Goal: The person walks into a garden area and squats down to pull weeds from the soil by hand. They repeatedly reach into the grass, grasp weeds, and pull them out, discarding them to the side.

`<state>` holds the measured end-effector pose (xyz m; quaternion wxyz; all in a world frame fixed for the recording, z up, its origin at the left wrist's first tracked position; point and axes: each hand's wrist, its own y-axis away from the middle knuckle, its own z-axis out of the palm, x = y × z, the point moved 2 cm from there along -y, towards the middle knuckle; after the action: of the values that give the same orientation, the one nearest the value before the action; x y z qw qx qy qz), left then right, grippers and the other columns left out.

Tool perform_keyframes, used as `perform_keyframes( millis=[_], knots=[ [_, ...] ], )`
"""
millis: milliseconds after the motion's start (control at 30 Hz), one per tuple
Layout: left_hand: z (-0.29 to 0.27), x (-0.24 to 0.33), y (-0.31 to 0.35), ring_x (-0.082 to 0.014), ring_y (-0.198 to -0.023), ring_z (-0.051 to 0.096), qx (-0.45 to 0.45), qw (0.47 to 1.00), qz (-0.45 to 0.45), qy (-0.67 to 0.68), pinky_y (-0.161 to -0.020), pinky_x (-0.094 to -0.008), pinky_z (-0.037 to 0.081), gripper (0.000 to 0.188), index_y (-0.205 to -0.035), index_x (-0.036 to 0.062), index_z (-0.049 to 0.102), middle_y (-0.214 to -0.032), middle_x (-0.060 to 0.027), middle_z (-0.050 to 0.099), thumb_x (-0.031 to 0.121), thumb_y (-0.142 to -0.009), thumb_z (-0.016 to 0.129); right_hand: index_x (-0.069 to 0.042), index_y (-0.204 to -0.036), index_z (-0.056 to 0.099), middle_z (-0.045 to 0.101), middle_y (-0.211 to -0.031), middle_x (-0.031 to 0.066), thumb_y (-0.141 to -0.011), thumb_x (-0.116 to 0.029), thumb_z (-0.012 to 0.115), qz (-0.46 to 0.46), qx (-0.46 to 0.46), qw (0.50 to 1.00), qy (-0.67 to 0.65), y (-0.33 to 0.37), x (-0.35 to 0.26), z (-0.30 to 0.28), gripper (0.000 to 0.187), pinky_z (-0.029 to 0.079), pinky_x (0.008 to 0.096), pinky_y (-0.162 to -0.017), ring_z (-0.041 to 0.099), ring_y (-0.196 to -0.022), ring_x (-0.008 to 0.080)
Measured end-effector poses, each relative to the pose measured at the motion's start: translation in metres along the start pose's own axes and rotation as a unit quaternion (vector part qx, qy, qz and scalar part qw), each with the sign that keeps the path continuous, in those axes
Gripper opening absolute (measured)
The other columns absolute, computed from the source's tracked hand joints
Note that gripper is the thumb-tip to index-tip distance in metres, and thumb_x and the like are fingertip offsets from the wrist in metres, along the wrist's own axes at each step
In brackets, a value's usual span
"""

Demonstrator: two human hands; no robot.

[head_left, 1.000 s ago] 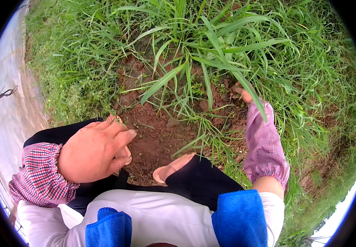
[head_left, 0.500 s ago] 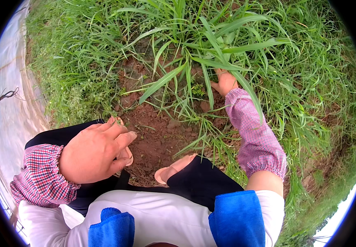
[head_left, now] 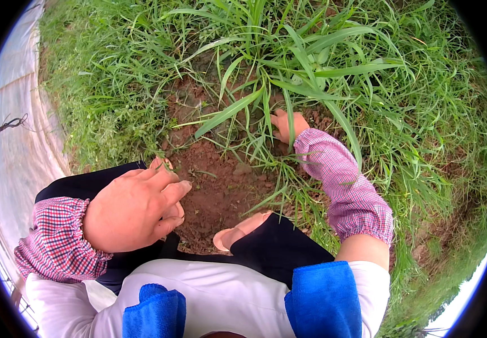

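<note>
My right hand [head_left: 290,126] reaches down to the soil beneath a large clump of broad-bladed grass [head_left: 260,79]. Its fingers are bent and closed at ground level among thin stems, with their tips hidden, so what they grip cannot be made out. Over my left knee, my left hand [head_left: 133,211] hovers or rests with its fingers curled inward. A few short green blades show by its far fingertips, and whatever lies inside the curl is out of sight. Both forearms wear checked sleeve covers [head_left: 353,183].
Reddish-brown bare soil [head_left: 221,186] lies between my feet and the clump. Dense grass [head_left: 108,73] spreads on both sides. Pale plastic sheeting [head_left: 18,124] with a dark knotted cord [head_left: 10,125] runs along the left. A blue towel [head_left: 325,298] hangs over my shoulders.
My right hand has moved left and slightly nearer, to where a small leafy weed showed. The left hand keeps its curled pose with barely any shift.
</note>
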<state>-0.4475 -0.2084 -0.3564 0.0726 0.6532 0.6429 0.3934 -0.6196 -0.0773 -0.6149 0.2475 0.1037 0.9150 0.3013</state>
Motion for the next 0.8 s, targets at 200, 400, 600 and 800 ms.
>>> perform_keyframes(
  millis=[200, 400, 600, 800],
  knots=[
    [0.001, -0.001, 0.003, -0.0275, -0.083, 0.05, 0.018, 1.0, 0.005, 0.009, -0.071, -0.0335, 0.041, 0.031, -0.095, 0.0004, 0.048, -0.083, -0.012, 0.05, 0.019, -0.07, 0.051, 0.0, -0.092, 0.052, 0.056, -0.073, 0.0135, -0.068, -0.009, 0.056, 0.051, 0.045, 0.926, -0.37, -0.014, 0.039, 0.018, 0.026, 0.046, 0.0314, -0.057, 0.055, -0.064, 0.022],
    [0.002, -0.003, 0.007, -0.025, -0.08, 0.051, 0.019, 1.0, 0.003, 0.001, -0.071, -0.0331, 0.041, 0.031, -0.095, 0.0007, 0.048, -0.085, -0.0111, 0.05, 0.018, -0.069, 0.051, 0.002, -0.102, 0.046, 0.052, -0.094, 0.0185, -0.068, -0.017, 0.059, 0.106, 0.203, 0.936, -0.268, -0.01, 0.018, 0.002, 0.041, 0.045, 0.0312, -0.073, 0.054, -0.084, 0.0241],
    [0.003, -0.001, 0.008, -0.0245, -0.081, 0.051, 0.015, 1.0, 0.011, 0.013, -0.072, -0.0328, 0.041, 0.034, -0.097, 0.0021, 0.047, -0.087, -0.0106, 0.05, 0.02, -0.069, 0.053, -0.003, -0.103, 0.047, 0.053, -0.084, 0.0177, -0.071, -0.017, 0.054, 0.014, -0.001, 0.977, -0.213, -0.033, -0.005, 0.013, 0.035, 0.044, 0.037, -0.071, 0.054, -0.075, 0.0281],
    [0.0, 0.001, 0.007, -0.0237, -0.086, 0.05, -0.021, 1.0, -0.007, -0.002, -0.074, -0.0323, 0.04, 0.035, -0.098, 0.003, 0.046, -0.09, -0.01, 0.049, 0.022, -0.069, 0.054, -0.001, -0.104, 0.046, 0.052, -0.088, 0.0209, -0.076, -0.023, 0.046, 0.001, 0.19, 0.981, -0.046, -0.046, 0.015, -0.003, 0.035, 0.038, 0.0344, -0.08, 0.049, -0.091, 0.0301]
  ],
)
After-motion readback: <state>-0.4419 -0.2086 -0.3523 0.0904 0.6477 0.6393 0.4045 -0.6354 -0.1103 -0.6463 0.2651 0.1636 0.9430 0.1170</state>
